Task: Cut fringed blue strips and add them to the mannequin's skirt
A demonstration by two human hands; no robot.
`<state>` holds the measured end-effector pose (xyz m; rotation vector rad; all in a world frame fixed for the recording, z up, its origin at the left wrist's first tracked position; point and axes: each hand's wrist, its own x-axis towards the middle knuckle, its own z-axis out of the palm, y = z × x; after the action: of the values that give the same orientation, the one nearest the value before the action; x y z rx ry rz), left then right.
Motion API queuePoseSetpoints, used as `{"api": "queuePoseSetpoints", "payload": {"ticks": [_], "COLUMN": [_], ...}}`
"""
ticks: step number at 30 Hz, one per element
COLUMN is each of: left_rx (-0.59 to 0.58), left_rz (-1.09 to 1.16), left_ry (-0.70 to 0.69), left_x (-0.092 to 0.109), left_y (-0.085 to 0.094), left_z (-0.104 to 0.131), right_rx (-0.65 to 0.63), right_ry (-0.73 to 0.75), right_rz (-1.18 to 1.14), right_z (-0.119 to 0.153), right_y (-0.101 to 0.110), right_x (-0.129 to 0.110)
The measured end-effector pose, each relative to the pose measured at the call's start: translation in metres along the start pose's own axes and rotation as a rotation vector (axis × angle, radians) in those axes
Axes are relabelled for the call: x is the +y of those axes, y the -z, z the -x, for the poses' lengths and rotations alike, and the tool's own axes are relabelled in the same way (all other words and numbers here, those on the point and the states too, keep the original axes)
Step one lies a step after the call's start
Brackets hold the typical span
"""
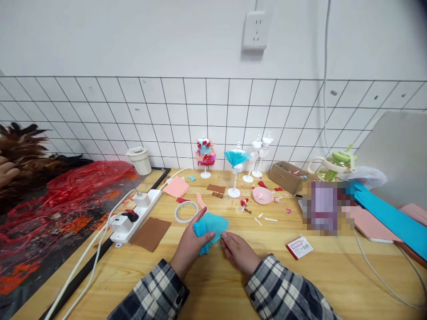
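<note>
Over the near middle of the table, my left hand (191,246) is closed on a sheet of bright blue crepe paper (213,224), thumb on top and folds hanging below. My right hand (238,251) pinches a small thin metal tool (220,234), whose tip touches or lies just over the paper's right side; its exact kind is too small to tell. Behind them stands a white miniature dress form (234,180) with a fanned blue paper piece (236,158) around its body. Left of it, another miniature dress form (205,171) wears red, pink and blue ruffles.
A roll of tape (186,211), brown sheet (151,233) and power strip (136,218) with cables lie left. A pink bowl (262,195), cardboard box (288,176) and small red-white packet (299,248) are right. Another person's hand (7,171) shows at far left by feathers (25,151).
</note>
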<state>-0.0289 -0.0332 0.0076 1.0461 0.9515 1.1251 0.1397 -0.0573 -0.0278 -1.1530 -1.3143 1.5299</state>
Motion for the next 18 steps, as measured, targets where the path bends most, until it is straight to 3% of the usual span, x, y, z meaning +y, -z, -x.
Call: {"api": "queuePoseSetpoints", "payload": {"ticks": [4, 9, 18], "left_rx": [0.001, 0.021, 0.028], "left_rz": [-0.019, -0.114, -0.083], "left_ry": [-0.019, -0.058, -0.089], "left_x": [-0.002, -0.007, -0.008], "left_y": [0.001, 0.000, -0.001], "left_z": [0.000, -0.001, -0.003], "right_rx": [0.012, -0.001, -0.025], "right_ry": [0.026, 0.053, -0.039], "right_rz": [0.022, 0.097, 0.173], "right_z": [-0.005, -0.001, 0.005], "right_y": [0.001, 0.002, 0.004], "right_x": [0.008, -0.004, -0.013]}}
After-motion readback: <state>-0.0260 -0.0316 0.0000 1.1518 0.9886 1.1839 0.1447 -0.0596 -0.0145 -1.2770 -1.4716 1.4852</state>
